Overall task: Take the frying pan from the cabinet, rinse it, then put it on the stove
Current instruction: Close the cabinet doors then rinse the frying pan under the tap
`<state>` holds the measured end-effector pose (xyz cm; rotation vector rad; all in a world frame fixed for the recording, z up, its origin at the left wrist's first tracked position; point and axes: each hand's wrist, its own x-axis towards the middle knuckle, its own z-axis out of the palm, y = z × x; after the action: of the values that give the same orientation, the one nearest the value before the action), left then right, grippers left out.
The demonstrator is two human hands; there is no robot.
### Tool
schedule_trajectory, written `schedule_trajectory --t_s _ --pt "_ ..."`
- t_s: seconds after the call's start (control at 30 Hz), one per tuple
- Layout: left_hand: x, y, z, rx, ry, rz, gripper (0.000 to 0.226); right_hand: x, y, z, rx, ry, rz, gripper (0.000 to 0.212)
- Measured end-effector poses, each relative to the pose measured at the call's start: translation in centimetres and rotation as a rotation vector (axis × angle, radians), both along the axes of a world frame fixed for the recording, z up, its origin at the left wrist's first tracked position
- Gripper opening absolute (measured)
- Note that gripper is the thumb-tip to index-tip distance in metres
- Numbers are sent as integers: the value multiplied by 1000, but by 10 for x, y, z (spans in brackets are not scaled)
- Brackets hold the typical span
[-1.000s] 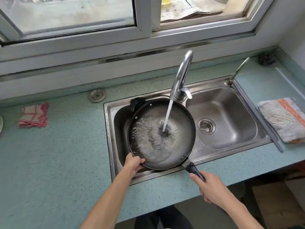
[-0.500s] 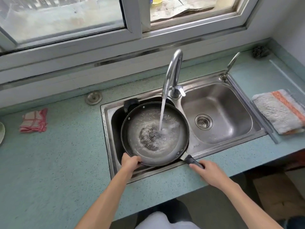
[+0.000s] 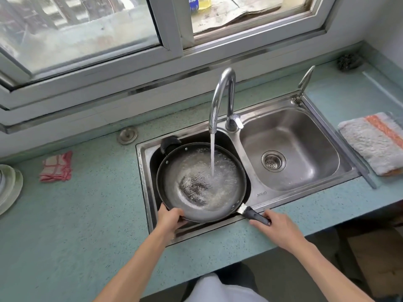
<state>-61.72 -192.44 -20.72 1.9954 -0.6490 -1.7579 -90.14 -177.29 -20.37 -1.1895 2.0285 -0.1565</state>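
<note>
A dark round frying pan (image 3: 174,184) is held level over the left basin of the steel double sink (image 3: 259,195). Water runs from the chrome tap (image 3: 221,92) into the pan and foams across its bottom. My left hand (image 3: 171,219) grips the pan's near rim. My right hand (image 3: 280,229) is closed around the black handle (image 3: 254,214) at the pan's lower right. A black object pokes out behind the pan at the basin's back left corner.
The right basin (image 3: 305,138) has a drain strainer (image 3: 273,161). On the teal counter (image 3: 76,225) lie a red checked cloth (image 3: 56,167), a grey-orange towel (image 3: 374,142), stacked plates (image 3: 9,188) at the far left, and a scourer (image 3: 349,62). A window sits behind.
The pan has shifted slightly, so the water stream now lands further right in it and the foam has spread. Both hands keep their grip; my view has tipped a little upward.
</note>
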Motion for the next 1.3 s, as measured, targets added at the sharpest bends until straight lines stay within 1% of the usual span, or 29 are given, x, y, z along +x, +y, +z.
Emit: schedule_trajectory --t_s 0.17,0.27,0.3,0.33,0.4,0.5,0.6,0.67,0.8,0.87,1.0,1.1,1.2,1.3 --pt "-9 -4 23 -41 -114 -38 52 -4 1 -5 -48 85 48 43" --pt "-15 -14 26 -32 -186 -32 58 -6 -4 -5 -89 179 147 46" --pt "-16 -18 26 -19 -213 -35 58 -7 -8 -5 -91 200 177 47" --pt "-17 -21 27 -7 -239 -35 52 -7 -11 -4 -90 211 201 48" --pt "-17 -24 26 9 -265 -23 43 -5 -14 -4 -89 226 236 49" --pt "-17 -27 25 -6 -249 -53 50 -3 -10 -2 -98 246 219 48" --pt "-18 -28 29 -5 -237 -80 45 -5 -11 0 -81 224 197 45" --pt "-18 -28 32 -7 -256 -93 45 -5 -12 2 -60 199 202 42" --pt "-20 -25 37 -15 -291 -124 43 -6 -8 -1 -89 200 204 42" --pt "-21 -22 40 -37 -306 -143 49 -7 -5 -4 -120 207 193 44" --pt "-27 -13 47 -98 -328 -155 91 -8 2 -11 -179 188 174 41" --pt "-30 -5 55 -138 -391 -176 94 -7 6 -17 -197 175 146 37" --pt "-31 3 60 -166 -404 -196 105 -4 10 -22 -183 149 120 29" --pt "-32 5 66 -194 -415 -205 109 0 16 -26 -182 109 96 27"
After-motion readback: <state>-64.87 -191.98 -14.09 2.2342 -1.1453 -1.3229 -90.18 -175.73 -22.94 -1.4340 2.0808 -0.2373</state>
